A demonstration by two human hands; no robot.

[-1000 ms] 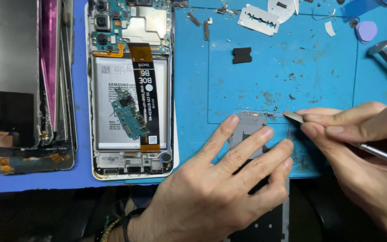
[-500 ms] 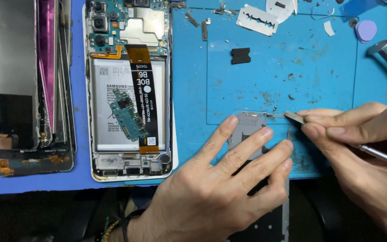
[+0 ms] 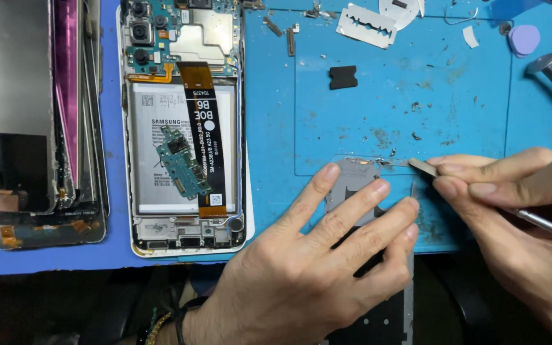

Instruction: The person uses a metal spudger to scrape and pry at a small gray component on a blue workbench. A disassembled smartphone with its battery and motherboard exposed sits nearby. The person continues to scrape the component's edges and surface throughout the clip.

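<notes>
Two hands are at work on the blue mat (image 3: 455, 115). The left hand (image 3: 317, 268) lies flat, fingers spread out, pressing down one grey metal plate (image 3: 352, 182) near the mat's front edge. The right hand (image 3: 519, 217) pinches one thin metal tool (image 3: 424, 167), its flat tip at the plate's top edge. One opened phone (image 3: 183, 128) (one battery and one small green board inside) lies left. One razor blade (image 3: 367, 25) lies farther back.

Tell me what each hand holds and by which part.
Right hand pinches a thin metal tool near its flat tip. Left hand grips nothing; its fingers press flat on a grey panel.
</notes>
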